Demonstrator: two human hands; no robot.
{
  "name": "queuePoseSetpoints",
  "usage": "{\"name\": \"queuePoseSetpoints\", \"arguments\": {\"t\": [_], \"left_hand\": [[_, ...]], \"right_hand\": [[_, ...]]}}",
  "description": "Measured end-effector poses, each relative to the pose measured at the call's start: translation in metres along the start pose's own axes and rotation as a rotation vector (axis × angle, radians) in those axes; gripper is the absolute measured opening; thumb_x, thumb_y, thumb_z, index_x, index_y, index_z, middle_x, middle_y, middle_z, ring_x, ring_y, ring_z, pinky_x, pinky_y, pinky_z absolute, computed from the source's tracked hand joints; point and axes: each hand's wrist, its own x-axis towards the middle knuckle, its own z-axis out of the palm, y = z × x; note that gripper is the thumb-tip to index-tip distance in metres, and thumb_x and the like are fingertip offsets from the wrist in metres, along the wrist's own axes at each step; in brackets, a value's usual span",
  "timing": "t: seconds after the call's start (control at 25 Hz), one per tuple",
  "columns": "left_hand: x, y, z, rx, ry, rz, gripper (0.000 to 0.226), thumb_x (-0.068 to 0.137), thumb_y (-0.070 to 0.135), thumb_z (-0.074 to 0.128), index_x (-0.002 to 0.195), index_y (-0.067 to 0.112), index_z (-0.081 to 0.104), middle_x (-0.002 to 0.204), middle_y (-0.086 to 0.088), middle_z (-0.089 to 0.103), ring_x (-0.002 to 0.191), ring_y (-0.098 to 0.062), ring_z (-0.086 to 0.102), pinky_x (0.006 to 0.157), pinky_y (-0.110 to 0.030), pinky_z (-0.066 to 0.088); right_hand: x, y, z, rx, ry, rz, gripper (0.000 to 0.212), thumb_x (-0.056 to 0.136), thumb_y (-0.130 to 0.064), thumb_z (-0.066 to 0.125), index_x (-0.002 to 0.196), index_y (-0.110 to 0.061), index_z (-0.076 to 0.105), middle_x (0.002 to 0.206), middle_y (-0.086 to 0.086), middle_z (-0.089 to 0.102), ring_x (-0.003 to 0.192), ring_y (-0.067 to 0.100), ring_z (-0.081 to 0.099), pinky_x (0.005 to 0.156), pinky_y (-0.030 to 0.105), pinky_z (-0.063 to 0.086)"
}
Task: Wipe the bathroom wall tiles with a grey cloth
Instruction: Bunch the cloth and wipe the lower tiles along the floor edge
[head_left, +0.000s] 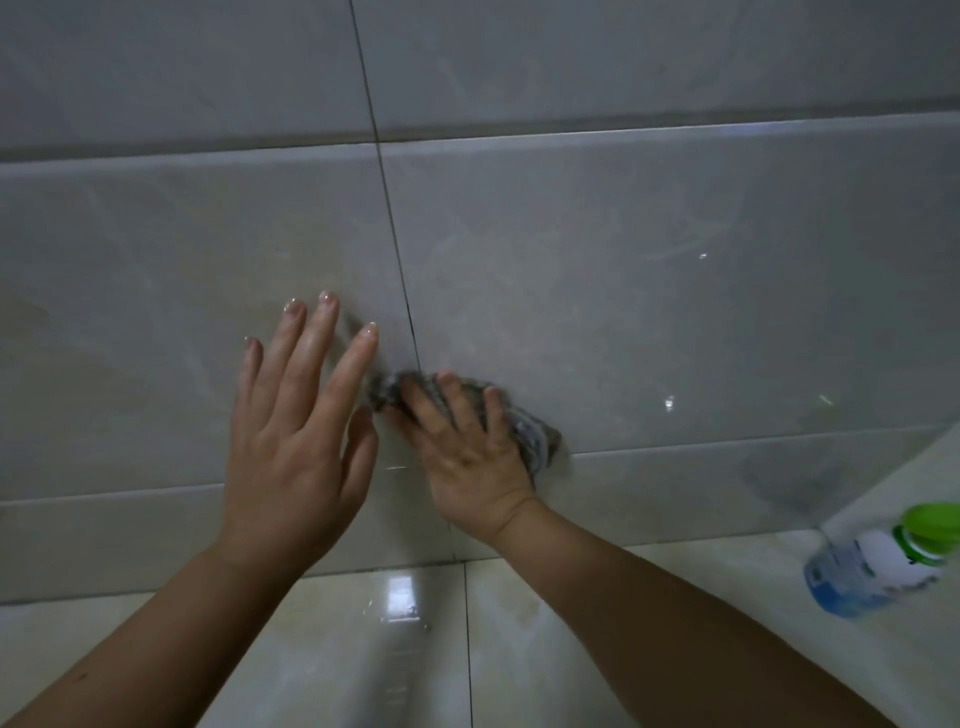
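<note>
Large glossy grey wall tiles (649, 291) fill most of the view, split by a dark vertical grout line. My right hand (467, 457) presses a crumpled grey cloth (540, 441) against the tile just right of that line, low on the wall. The cloth shows above and to the right of my fingers; the rest is hidden under my palm. My left hand (296, 431) lies flat on the neighbouring tile with its fingers spread, holding nothing, its thumb close to the cloth.
A pale shiny floor (519, 649) meets the wall along a low tiled skirting band (104, 540). At the right edge a clear bottle with a green cap and blue liquid (878, 566) stands blurred on the pale ledge.
</note>
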Motion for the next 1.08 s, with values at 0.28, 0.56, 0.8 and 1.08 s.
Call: {"name": "queuePoseSetpoints", "arguments": {"t": [0.28, 0.56, 0.8, 1.08], "left_hand": [[0.001, -0.001, 0.002, 0.033, -0.006, -0.044, 0.059, 0.093, 0.022, 0.047, 0.150, 0.009, 0.034, 0.161, -0.016, 0.020, 0.151, -0.030, 0.011, 0.120, -0.056, 0.013], [0.004, 0.007, 0.008, 0.026, 0.007, -0.042, 0.059, 0.094, 0.022, 0.045, 0.150, 0.010, 0.033, 0.161, -0.015, 0.020, 0.152, -0.029, 0.010, 0.121, -0.053, 0.011], [-0.001, -0.015, -0.016, 0.033, 0.063, -0.033, 0.057, 0.093, 0.019, 0.047, 0.148, 0.008, 0.037, 0.158, -0.018, 0.026, 0.150, -0.031, 0.016, 0.119, -0.056, 0.016], [-0.037, -0.070, -0.077, 0.085, 0.032, -0.137, 0.064, 0.089, 0.023, 0.048, 0.150, 0.012, 0.033, 0.159, -0.013, 0.028, 0.149, -0.029, 0.020, 0.118, -0.055, 0.020]], "right_hand": [[-0.078, 0.093, 0.001, -0.037, -0.066, -0.266, 0.074, 0.083, -0.013, 0.051, 0.151, -0.024, 0.026, 0.160, -0.001, 0.015, 0.150, 0.020, 0.008, 0.121, 0.044, -0.001], [-0.119, 0.183, -0.019, -0.130, 0.005, -0.034, 0.066, 0.096, -0.033, 0.047, 0.153, -0.020, 0.019, 0.163, 0.006, 0.002, 0.149, 0.031, 0.005, 0.116, 0.055, 0.013], [-0.012, 0.153, -0.052, 0.016, 0.159, 0.320, 0.047, 0.101, -0.029, 0.036, 0.145, -0.017, 0.026, 0.152, 0.018, 0.016, 0.142, 0.038, 0.007, 0.117, 0.053, 0.002], [0.126, 0.019, -0.078, 0.063, 0.122, 0.039, 0.063, 0.091, -0.034, 0.047, 0.149, -0.019, 0.026, 0.158, 0.008, 0.018, 0.148, 0.033, 0.006, 0.118, 0.051, -0.003]]}}
